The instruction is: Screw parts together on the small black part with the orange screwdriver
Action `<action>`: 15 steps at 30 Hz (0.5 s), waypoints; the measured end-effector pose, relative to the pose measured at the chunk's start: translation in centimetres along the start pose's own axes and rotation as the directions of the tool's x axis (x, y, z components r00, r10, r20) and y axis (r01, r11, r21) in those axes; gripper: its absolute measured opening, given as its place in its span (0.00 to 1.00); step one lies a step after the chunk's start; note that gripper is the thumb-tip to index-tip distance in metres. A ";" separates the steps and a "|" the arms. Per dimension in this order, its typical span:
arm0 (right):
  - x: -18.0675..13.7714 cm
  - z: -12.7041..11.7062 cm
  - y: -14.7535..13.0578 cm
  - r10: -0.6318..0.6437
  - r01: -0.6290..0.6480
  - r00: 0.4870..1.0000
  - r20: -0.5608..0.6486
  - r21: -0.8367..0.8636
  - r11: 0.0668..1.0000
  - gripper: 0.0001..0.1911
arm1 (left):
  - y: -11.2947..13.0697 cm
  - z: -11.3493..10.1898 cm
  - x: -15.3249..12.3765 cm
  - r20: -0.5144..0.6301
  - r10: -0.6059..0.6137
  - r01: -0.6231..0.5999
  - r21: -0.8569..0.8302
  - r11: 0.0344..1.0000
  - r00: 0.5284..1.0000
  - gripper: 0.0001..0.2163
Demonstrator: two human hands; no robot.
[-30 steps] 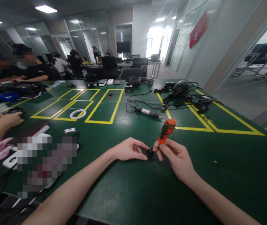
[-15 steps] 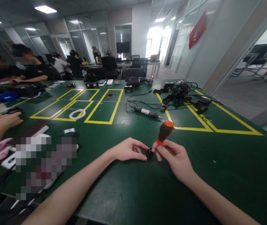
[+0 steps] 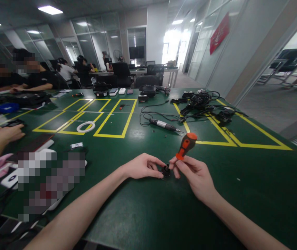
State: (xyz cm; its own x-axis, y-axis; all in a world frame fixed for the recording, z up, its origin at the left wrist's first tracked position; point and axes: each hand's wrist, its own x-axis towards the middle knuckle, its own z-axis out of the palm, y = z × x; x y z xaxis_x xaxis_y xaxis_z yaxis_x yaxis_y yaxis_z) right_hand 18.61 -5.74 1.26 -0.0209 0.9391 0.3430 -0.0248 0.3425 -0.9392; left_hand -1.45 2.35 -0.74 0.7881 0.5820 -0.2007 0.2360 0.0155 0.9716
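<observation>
A small round black part [image 3: 166, 171] with a short stub on top rests on the green table. From its left side, my left hand [image 3: 144, 166] grips it between thumb and fingers. A screwdriver [image 3: 186, 146] with an orange and dark grey handle leans up to the right, and my right hand [image 3: 195, 175] pinches it just below the handle, close to the black part. Fingers hide most of its shaft, and I cannot tell whether the tip touches the part.
Beyond my hands lies a corded electric screwdriver [image 3: 165, 125], with a heap of black cables [image 3: 201, 102] behind it. A white ring [image 3: 85, 127] lies by yellow tape outlines. At left, another person's hand [image 3: 11, 133] is near a power bank and pink cloth.
The screwdriver's handle has tilted a little to the right and turned, showing more of its orange side. My left hand and the black part have stayed in place.
</observation>
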 end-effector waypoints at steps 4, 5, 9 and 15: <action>-0.1 0.1 0.2 0.002 -0.001 1.000 -0.013 0.049 0.999 0.19 | 0.1 0.2 -0.2 0.000 0.002 -0.002 0.010 1.000 1.000 0.26; -0.2 0.1 0.2 0.002 -0.001 1.000 -0.023 0.056 0.998 0.18 | 0.1 0.2 -0.2 -0.004 0.002 -0.002 0.013 1.000 1.000 0.26; -0.2 0.1 0.2 0.016 -0.015 0.999 -0.042 0.026 1.000 0.18 | 0.1 0.2 -0.4 -0.022 0.013 -0.012 0.032 0.999 1.000 0.25; -0.2 0.0 0.1 0.009 -0.009 1.000 -0.014 -0.008 1.000 0.19 | 0.3 0.1 -0.6 -0.012 0.014 -0.013 0.042 0.999 1.000 0.22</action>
State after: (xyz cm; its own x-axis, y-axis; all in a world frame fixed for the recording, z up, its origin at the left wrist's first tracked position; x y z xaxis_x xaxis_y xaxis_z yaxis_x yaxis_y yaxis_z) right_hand 18.62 -5.92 1.08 -0.0069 0.9423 0.3348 -0.0168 0.3346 -0.9422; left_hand -1.77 1.89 -0.30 0.7846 0.5915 -0.1859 0.2491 -0.0262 0.9681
